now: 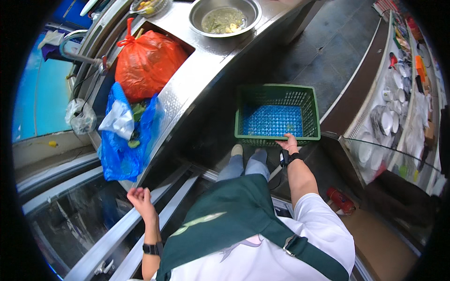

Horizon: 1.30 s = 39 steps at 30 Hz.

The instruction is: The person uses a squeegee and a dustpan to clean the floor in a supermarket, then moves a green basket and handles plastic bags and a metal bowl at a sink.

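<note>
My right hand (289, 141) grips the near rim of a green plastic crate (277, 137) in front of my feet. The crate has slatted sides and a blue studded bottom, with a few small scraps on it. Off to the left, my left hand (141, 201) is raised with loosely curled fingers and nothing visible in it. It is beside the metal door frame (121, 228), below a blue plastic bag (123, 161) on the steel counter's end. Green leafy scraps (139, 112) show in that bag's mouth.
A tied red plastic bag (151, 63) sits in the sink opening of the steel counter (207, 58), near a faucet (82, 58). Farther along stands a metal basin (225, 17) of cloudy water and scraps. Right are a shelf with packaged tableware (385, 121) and a fire extinguisher (341, 200).
</note>
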Tool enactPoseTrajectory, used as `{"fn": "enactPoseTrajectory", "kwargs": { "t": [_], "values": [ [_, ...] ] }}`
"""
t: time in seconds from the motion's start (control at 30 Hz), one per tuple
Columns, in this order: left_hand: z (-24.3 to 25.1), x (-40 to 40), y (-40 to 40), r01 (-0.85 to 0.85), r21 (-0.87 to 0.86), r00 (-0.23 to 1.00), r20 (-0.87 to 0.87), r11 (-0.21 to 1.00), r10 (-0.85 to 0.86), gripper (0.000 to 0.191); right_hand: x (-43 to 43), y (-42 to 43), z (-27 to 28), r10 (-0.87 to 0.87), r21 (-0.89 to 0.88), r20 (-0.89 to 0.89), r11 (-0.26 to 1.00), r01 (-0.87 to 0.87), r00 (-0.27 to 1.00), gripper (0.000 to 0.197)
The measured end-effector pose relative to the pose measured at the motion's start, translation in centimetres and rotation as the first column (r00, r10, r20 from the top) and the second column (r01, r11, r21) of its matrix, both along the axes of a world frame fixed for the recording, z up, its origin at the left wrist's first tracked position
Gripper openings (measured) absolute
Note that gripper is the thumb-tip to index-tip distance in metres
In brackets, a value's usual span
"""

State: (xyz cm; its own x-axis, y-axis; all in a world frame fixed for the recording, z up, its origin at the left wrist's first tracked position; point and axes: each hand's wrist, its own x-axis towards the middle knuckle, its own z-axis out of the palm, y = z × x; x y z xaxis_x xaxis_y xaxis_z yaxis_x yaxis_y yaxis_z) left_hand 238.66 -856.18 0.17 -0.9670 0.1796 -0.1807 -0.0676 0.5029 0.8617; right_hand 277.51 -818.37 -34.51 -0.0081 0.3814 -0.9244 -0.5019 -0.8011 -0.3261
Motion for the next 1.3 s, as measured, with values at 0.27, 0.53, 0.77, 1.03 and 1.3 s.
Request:
{"fn": "enactPoseTrajectory", "kwargs": {
  "t": [0.27,0.53,0.77,1.03,1.3],
  "values": [
    [-2.1,5.1,1.6,0.158,-0.323,0.952,0.301,0.933,-0.057,0.042,2.1,3.7,-13.6,-0.034,-0.026,-0.004,0.999,0.034,0.999,0.036],
    [-5.0,7.6,4.8,0.235,-0.412,0.932,0.351,0.88,-0.085,0.043,4.5,4.7,-20.0,0.038,-0.074,0.054,0.997,-0.034,0.998,0.022],
    [-5.7,6.8,7.2,0.233,-0.397,0.932,0.35,0.888,-0.088,0.044,7.9,4.2,-23.2,0.09,-0.058,0.046,0.994,-0.087,0.995,0.022],
    [1.1,5.9,8.1,-0.017,-0.282,1.0,-0.011,0.959,0.014,0.04,-3.4,2.9,-4.6,0.722,0.075,-0.251,0.679,-0.73,0.645,0.027],
    [9.4,-4.2,9.7,-0.338,-0.647,0.761,-0.616,0.684,-0.206,0.07,-29.7,5.6,36.2,0.941,0.824,-0.092,-0.111,-0.555,-0.325,0.051]
  ]
}}
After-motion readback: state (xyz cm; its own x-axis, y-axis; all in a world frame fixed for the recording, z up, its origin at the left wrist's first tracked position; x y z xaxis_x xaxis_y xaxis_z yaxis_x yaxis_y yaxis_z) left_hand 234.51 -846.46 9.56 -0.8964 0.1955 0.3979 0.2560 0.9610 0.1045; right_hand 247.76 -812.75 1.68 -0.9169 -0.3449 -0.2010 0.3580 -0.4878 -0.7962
